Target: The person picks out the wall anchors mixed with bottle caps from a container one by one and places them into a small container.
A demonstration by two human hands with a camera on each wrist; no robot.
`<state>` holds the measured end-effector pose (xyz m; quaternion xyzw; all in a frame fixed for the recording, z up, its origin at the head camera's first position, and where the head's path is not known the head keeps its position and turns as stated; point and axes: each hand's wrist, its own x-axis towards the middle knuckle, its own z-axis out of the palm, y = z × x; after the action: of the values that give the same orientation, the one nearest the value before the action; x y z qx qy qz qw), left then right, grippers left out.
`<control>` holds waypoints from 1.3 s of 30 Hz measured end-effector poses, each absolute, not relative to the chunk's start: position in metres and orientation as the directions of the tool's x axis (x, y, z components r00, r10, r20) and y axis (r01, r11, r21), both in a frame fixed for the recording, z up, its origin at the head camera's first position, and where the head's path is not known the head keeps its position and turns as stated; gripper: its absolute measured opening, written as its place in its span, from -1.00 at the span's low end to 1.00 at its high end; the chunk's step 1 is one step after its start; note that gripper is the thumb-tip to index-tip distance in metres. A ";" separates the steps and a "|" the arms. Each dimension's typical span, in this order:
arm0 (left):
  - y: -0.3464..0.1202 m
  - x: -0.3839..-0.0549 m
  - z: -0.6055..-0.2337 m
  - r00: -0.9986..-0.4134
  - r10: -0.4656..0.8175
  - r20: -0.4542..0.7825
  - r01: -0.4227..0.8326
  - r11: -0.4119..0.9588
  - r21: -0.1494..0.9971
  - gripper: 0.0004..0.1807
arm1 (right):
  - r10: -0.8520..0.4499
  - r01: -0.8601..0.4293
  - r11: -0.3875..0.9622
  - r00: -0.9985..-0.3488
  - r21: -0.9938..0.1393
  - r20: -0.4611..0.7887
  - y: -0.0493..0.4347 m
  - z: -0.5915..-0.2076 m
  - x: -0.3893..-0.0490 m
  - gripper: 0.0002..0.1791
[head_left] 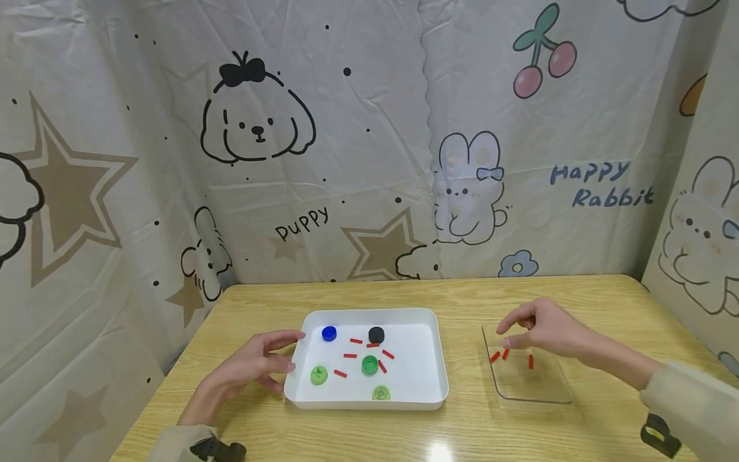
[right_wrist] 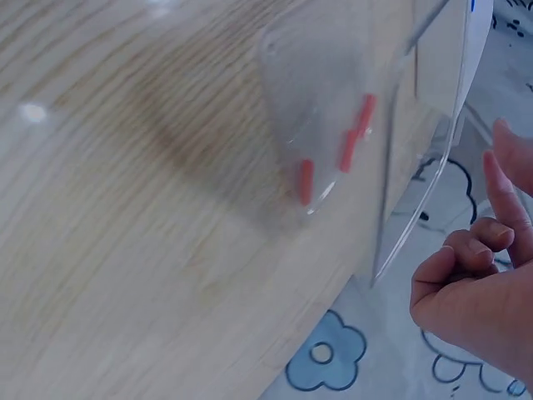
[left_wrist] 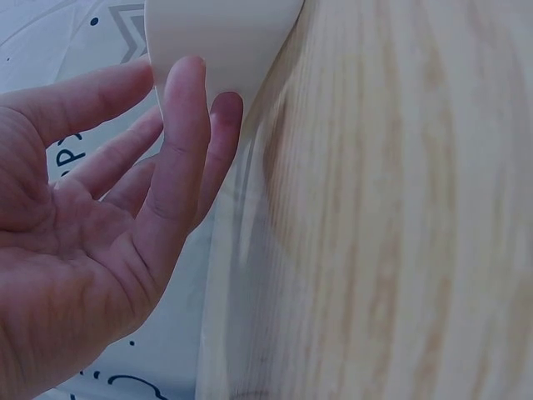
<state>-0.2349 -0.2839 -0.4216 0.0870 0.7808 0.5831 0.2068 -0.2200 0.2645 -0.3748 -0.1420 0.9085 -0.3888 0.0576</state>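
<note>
A white tray [head_left: 369,405] holds several short red sticks [head_left: 349,355], a blue cap [head_left: 329,333], a black cap [head_left: 376,334], a green cap [head_left: 370,365] and two light green pieces [head_left: 319,375]. The fingers of my left hand [head_left: 254,362] are spread and touch the tray's left side; the left wrist view shows fingertips against its outer wall [left_wrist: 221,42]. Over the far part of a clear box [head_left: 534,399] hovers my right hand [head_left: 548,328], thumb and forefinger apart, the other fingers bent. Nothing shows between them. Inside the box lie three red sticks [right_wrist: 306,182].
Both containers stand on a wooden table [head_left: 467,430], with a strip of tabletop between them. A printed cloth [head_left: 369,160] hangs behind the table and along its sides. Dark straps [head_left: 660,436] circle both sleeves.
</note>
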 end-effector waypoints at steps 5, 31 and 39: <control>-0.284 -0.235 -0.421 -0.900 0.376 -0.219 -0.100 0.311 0.945 -0.26 | -0.349 -0.239 0.642 -0.937 -0.728 0.000 0.244 -0.367 -0.220 -0.79; -0.285 -0.236 -0.421 -0.899 0.375 -0.225 -0.111 0.302 0.947 -0.25 | -0.559 -0.431 0.569 -0.827 -0.700 0.055 0.178 -0.359 -0.239 -0.83; -0.286 -0.236 -0.422 -0.897 0.377 -0.231 -0.120 0.295 0.948 -0.24 | -0.593 -0.452 0.571 -0.805 -0.685 0.037 0.159 -0.361 -0.247 -0.82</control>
<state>-0.2361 -0.2858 -0.4224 0.0827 0.7764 0.5879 0.2114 -0.2475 0.1591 -0.3607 -0.2966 0.8809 -0.3554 0.0986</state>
